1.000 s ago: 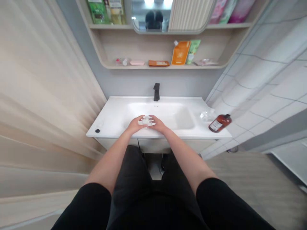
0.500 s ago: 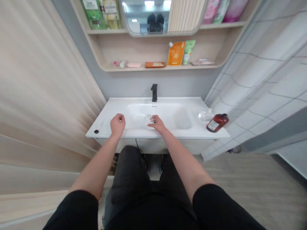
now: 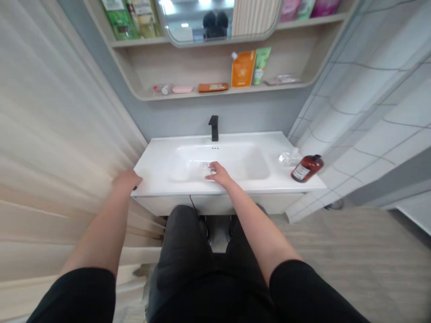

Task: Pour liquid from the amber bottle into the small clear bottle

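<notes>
My right hand [image 3: 220, 174] is over the front of the white sink basin [image 3: 247, 163], its fingers round a small clear container [image 3: 206, 168]. The container is see-through, and its exact shape is hard to make out. At the left front corner of the countertop, my left hand [image 3: 126, 180] has its fingertips closed at a small black round cap [image 3: 135, 188]. Most of the cap is hidden under the fingers.
A brown pump-style bottle [image 3: 307, 168] with a white label leans at the counter's right end, beside a clear plastic item [image 3: 286, 158]. The black faucet [image 3: 214, 128] stands behind the basin. Above, a shelf [image 3: 182, 96] carries an orange pouch [image 3: 243, 68] and a green tube [image 3: 261, 66].
My left hand has moved left and outward, from over the basin's left side to the black cap at the counter corner. The right hand stays nearly in place with the clear container.
</notes>
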Tool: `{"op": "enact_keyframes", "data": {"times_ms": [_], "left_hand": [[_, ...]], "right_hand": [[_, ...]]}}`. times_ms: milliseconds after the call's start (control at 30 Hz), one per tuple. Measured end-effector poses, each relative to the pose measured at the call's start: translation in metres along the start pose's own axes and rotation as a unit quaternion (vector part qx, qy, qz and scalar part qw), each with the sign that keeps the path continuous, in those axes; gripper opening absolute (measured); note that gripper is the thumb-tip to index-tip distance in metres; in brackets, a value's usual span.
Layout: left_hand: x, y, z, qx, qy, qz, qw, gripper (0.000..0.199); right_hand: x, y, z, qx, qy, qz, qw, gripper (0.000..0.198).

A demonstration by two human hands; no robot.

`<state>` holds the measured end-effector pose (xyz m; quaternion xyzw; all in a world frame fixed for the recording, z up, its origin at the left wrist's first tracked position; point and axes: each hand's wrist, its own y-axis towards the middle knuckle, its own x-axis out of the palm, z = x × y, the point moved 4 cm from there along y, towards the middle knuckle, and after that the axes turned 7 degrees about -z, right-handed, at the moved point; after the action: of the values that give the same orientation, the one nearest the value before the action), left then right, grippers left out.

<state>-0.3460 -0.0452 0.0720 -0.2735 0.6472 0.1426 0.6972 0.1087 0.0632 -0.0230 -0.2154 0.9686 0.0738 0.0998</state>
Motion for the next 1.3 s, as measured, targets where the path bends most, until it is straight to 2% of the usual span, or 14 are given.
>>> {"op": "enact_keyframes", "data": {"times_ms": [67,133,200,267,333,400,467,500,667,800,900,1067,1167,1300], "left_hand": [[0.001,0.002,0.007,0.013,0.001,0.009,1.000,0.019],[-0.004,-0.003,0.024,0.025,-0.021,0.059,0.998,0.022],[-0.012,-0.016,0.055,0.069,-0.076,0.120,0.987,0.025],[-0.017,-0.034,0.099,0.162,-0.168,0.141,0.962,0.026],[-0.017,-0.054,0.143,0.258,-0.282,0.101,0.919,0.029],[-0.014,-0.072,0.180,0.324,-0.347,0.027,0.880,0.034],[-0.013,-0.086,0.204,0.355,-0.349,-0.001,0.867,0.033],[-0.014,-0.092,0.211,0.362,-0.335,0.007,0.870,0.031],[-0.027,-0.102,0.221,0.369,-0.247,0.095,0.891,0.026],[-0.035,-0.103,0.231,0.409,-0.189,0.112,0.886,0.024],[-0.033,-0.103,0.244,0.426,-0.159,0.109,0.884,0.024],[-0.002,-0.100,0.259,0.411,-0.215,0.085,0.882,0.032],[0.027,-0.097,0.259,0.403,-0.302,0.084,0.860,0.027],[0.064,-0.091,0.260,0.407,-0.398,0.081,0.818,0.032]], "right_hand": [[0.000,0.000,0.000,0.005,0.004,0.000,1.000,0.068],[0.000,0.001,0.001,0.007,0.010,-0.003,1.000,0.068],[0.000,0.002,0.001,0.009,0.012,-0.007,1.000,0.067],[0.000,0.002,0.002,0.010,0.009,-0.009,1.000,0.067],[-0.001,0.002,0.002,0.006,0.006,-0.014,1.000,0.068],[0.000,0.003,0.003,0.000,0.005,-0.020,1.000,0.069],[0.000,0.004,0.005,0.001,0.008,-0.023,1.000,0.070],[0.001,0.005,0.006,0.002,0.011,-0.023,1.000,0.071],[0.003,0.008,0.009,0.003,0.025,-0.026,0.999,0.073],[0.003,0.006,0.005,0.001,0.031,-0.026,0.999,0.073],[0.004,0.004,0.002,0.000,0.025,-0.032,0.999,0.073],[0.004,0.006,0.002,0.004,0.007,-0.021,1.000,0.074],[0.003,0.007,0.004,0.011,0.000,-0.009,1.000,0.071],[0.000,0.007,0.005,0.019,-0.023,-0.008,1.000,0.070]]}}
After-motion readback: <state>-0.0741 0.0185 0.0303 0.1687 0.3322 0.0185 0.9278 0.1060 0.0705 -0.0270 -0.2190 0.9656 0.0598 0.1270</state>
